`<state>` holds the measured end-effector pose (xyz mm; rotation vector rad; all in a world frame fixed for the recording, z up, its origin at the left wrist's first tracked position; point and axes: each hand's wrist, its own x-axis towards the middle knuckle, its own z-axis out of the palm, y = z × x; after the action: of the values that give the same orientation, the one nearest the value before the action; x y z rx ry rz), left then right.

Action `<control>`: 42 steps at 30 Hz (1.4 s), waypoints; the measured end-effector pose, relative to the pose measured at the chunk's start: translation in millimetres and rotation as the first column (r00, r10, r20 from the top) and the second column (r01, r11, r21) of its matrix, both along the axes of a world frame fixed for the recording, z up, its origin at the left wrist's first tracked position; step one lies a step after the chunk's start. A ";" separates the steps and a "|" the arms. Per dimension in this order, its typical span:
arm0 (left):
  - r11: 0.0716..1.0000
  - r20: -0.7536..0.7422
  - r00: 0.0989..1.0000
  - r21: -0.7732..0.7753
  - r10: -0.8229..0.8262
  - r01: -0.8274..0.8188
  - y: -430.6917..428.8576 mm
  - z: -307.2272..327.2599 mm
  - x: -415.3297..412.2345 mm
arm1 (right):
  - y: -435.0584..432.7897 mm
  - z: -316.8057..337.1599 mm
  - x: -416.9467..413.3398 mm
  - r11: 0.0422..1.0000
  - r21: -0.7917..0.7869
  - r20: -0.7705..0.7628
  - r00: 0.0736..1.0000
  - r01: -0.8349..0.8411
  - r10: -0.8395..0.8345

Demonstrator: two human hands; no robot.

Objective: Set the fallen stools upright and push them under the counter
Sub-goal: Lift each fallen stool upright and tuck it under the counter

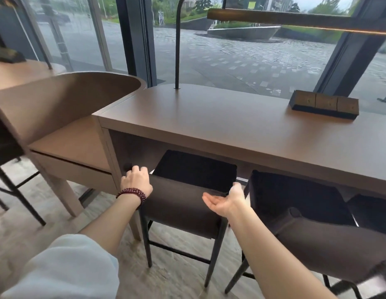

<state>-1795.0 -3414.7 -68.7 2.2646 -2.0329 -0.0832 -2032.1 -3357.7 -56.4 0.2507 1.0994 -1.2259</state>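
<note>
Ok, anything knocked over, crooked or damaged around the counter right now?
Nothing stands out. The middle stool and the right stool stand upright, seats partly under the counter. The left hand grips the middle stool's back; the right hand is open beside it.

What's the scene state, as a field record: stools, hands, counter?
held stool: upright, legs on floor, seat partly under the counter
left hand: grips left end of the backrest; bead bracelet on wrist
right hand: open, palm showing, fingers at right end of the backrest
second stool: upright, right of the held stool, partly under the counter
on counter: socket block, lamp pole
fallen stools in view: none
</note>
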 end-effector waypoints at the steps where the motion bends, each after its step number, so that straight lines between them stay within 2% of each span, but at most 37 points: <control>1: 1.000 -0.059 0.998 -0.008 0.017 -0.018 6.3 1.0 -1.2 | 0.5 6.0 6.1 0.999 -0.021 -0.004 0.999 -0.040 0.040; 3: 0.997 -0.242 0.968 -0.020 0.071 -0.078 18.6 3.6 -1.8 | 2.2 15.9 19.5 0.990 -0.063 -0.031 0.992 -0.125 0.123; 5: 0.991 -0.420 0.900 -0.023 0.112 -0.134 29.7 6.3 1.2 | 3.6 21.3 34.3 0.974 -0.087 -0.050 0.978 -0.208 0.204; 9: 0.977 -0.560 0.818 -0.067 0.133 -0.204 54.3 13.7 18.0 | 7.1 29.5 67.3 0.946 -0.091 -0.083 0.949 -0.310 0.303; 17: 0.913 -0.637 0.720 -0.061 0.275 -0.403 101.5 20.0 118.1 | 25.4 45.5 176.8 0.852 -0.106 -0.161 0.855 -0.512 0.493; 31: 0.816 -0.643 0.661 -0.095 0.387 -0.571 192.9 32.1 413.5 | 73.9 37.9 484.2 0.710 -0.119 -0.166 0.719 -0.694 0.674; 37: 0.755 -0.735 0.521 -0.017 0.435 -0.656 205.4 20.1 524.3 | 77.0 29.0 587.3 0.661 -0.087 -0.184 0.664 -0.745 0.725; 42: 0.732 -0.769 0.461 0.012 0.442 -0.682 187.5 11.0 602.0 | 44.2 25.7 669.2 0.646 -0.063 -0.207 0.643 -0.761 0.737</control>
<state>-1192.9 -3227.1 -57.6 2.0733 -0.7442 -0.5035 -1362.8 -3313.5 -30.7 -0.4172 1.0778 -0.5516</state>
